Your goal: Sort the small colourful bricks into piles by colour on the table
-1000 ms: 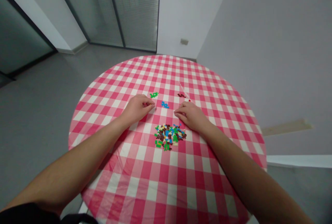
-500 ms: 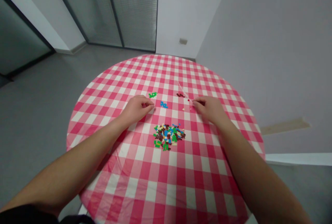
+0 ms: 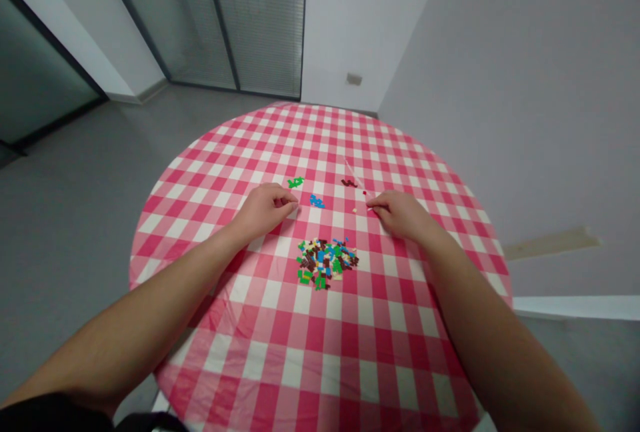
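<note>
My left hand [image 3: 269, 211] rests on the cloth with thumb and forefinger pinched, and nothing shows between them. Just right of its fingertips lies a small group of blue toy bricks [image 3: 317, 201], with green bricks [image 3: 295, 183] a little farther off. My right hand [image 3: 400, 214] is closed in a pinch at the table, its fingertips on a tiny pale brick [image 3: 369, 209], partly covered. Close by are a small red brick [image 3: 365, 193], a cream brick [image 3: 355, 210] and dark brown bricks [image 3: 349, 183].
A mixed pile of toy bricks [image 3: 326, 263] lies between my forearms, nearer to me. The round table wears a red-and-white checked cloth [image 3: 310, 345]. Walls [image 3: 525, 119] stand behind and to the right, with a glass partition [image 3: 265, 25] at the back left.
My right hand has moved slightly left and toward me, and its fingertips now cover the tiny pale brick that lay bare before. My left hand stays in place.
</note>
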`<state>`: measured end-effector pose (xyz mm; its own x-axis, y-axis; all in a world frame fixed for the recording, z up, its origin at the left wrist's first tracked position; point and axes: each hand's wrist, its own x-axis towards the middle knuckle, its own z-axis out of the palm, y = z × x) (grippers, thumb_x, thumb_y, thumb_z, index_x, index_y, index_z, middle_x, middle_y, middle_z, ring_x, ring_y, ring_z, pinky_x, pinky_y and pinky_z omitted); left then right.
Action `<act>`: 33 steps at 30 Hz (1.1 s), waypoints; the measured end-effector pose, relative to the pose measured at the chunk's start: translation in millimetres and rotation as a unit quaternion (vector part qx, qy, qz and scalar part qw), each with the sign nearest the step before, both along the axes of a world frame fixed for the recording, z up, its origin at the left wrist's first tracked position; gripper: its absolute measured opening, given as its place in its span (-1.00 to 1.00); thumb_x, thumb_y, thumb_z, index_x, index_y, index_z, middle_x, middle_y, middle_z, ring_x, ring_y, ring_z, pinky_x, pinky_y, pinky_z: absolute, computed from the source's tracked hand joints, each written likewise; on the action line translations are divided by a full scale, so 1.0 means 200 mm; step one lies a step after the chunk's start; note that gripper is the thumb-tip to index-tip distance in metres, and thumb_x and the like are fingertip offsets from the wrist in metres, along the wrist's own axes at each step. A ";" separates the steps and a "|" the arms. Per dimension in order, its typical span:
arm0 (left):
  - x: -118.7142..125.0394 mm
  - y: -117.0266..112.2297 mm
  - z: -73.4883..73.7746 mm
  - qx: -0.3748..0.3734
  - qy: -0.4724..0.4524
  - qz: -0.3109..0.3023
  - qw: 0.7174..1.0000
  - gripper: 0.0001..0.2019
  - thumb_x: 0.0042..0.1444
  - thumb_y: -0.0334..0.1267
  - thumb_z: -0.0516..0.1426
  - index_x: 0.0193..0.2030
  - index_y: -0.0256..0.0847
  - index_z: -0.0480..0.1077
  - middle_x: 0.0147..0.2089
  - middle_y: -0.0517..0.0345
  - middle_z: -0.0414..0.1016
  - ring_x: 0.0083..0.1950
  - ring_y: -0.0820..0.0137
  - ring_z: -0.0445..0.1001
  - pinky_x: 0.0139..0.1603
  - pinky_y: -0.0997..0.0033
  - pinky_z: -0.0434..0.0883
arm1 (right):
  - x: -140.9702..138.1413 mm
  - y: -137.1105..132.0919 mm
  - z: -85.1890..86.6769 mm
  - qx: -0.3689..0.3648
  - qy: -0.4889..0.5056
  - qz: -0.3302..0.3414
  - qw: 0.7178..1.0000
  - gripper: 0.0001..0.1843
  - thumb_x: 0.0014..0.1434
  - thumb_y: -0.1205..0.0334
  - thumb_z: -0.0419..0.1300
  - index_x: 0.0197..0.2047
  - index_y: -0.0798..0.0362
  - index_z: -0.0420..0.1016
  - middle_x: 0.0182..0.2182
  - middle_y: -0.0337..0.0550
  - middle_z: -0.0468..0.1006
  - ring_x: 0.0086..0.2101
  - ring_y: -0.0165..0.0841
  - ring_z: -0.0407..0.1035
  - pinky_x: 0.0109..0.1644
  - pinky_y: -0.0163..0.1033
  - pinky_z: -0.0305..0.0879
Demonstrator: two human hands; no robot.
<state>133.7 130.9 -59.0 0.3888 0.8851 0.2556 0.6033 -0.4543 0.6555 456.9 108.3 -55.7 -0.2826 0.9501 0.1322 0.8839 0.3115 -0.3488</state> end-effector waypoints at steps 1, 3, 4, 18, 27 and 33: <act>0.00 0.00 0.00 0.000 0.000 0.000 1.000 -0.87 0.11 -0.28 0.19 -0.36 -0.16 0.58 -0.32 0.12 0.58 -0.31 0.38 0.46 -0.21 0.34 0.39 | 0.00 0.00 0.00 -0.001 -0.007 -0.001 1.000 -0.76 0.08 0.36 0.15 -0.31 -0.02 0.66 -0.28 -0.08 0.67 -0.31 -0.18 0.51 -0.23 -0.12 0.36; 0.00 0.00 0.00 0.001 -0.001 -0.002 1.000 -0.88 0.11 -0.28 0.19 -0.36 -0.16 0.58 -0.32 0.12 0.58 -0.32 0.38 0.46 -0.22 0.35 0.39 | 0.00 0.00 0.00 0.001 -0.008 0.002 1.000 -0.76 0.07 0.37 0.15 -0.30 -0.02 0.66 -0.28 -0.09 0.67 -0.31 -0.18 0.52 -0.23 -0.13 0.37; 0.00 0.00 0.00 0.002 -0.001 -0.003 1.000 -0.88 0.11 -0.28 0.19 -0.36 -0.16 0.58 -0.32 0.13 0.58 -0.32 0.38 0.46 -0.22 0.35 0.39 | 0.00 0.00 0.00 0.003 -0.004 0.005 1.000 -0.76 0.07 0.38 0.16 -0.30 -0.03 0.66 -0.28 -0.09 0.67 -0.31 -0.19 0.51 -0.23 -0.13 0.37; 0.00 0.00 -0.01 -0.004 -0.014 -0.002 1.000 -0.88 0.10 -0.31 0.19 -0.36 -0.16 0.58 -0.31 0.13 0.58 -0.31 0.39 0.47 -0.20 0.35 0.39 | -0.18 -0.04 0.01 0.037 -0.027 0.083 0.996 -0.77 0.25 0.29 0.14 -0.18 0.05 0.65 -0.24 0.02 0.65 -0.20 -0.14 0.47 -0.06 -0.02 0.38; 0.01 0.00 0.00 -0.008 -0.013 -0.005 1.000 -0.88 0.10 -0.30 0.18 -0.37 -0.16 0.57 -0.31 0.12 0.57 -0.32 0.38 0.46 -0.25 0.35 0.38 | -0.25 -0.03 -0.02 0.054 -0.013 0.104 0.993 -0.75 0.26 0.34 0.11 -0.20 0.09 0.65 -0.23 0.04 0.65 -0.18 -0.14 0.47 -0.01 -0.01 0.36; 0.01 -0.01 0.00 -0.016 -0.013 -0.003 1.000 -0.88 0.10 -0.29 0.18 -0.36 -0.18 0.58 -0.31 0.12 0.58 -0.32 0.38 0.47 -0.27 0.35 0.36 | -0.27 -0.04 -0.01 0.052 0.005 0.097 0.994 -0.76 0.27 0.31 0.11 -0.17 0.09 0.63 -0.19 0.01 0.66 -0.16 -0.17 0.48 -0.01 -0.06 0.36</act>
